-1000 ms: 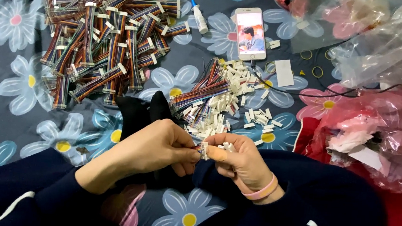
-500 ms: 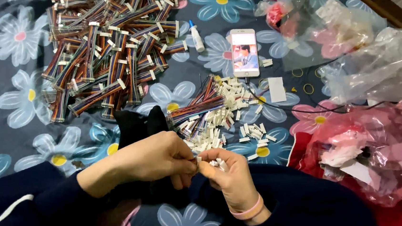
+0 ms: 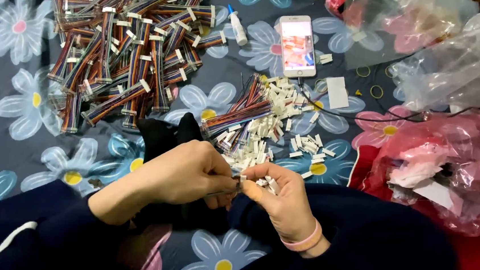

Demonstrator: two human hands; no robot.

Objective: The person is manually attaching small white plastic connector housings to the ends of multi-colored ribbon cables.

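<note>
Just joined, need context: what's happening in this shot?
A person sits over a flowered cloth. The left hand and right hand meet over a small white connector, thin wires at the fingertips. Loose connectors lie ahead, finished multicolour wire bundles beyond, a phone nearby.

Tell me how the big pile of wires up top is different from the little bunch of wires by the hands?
The big pile is much larger and spread wide; the little bunch is small. The big pile's wires already wear white end plugs; the little bunch lies among loose white plugs. The little bunch lies nearer the hands. Both are multicoloured wires on the flowered cloth.
</note>
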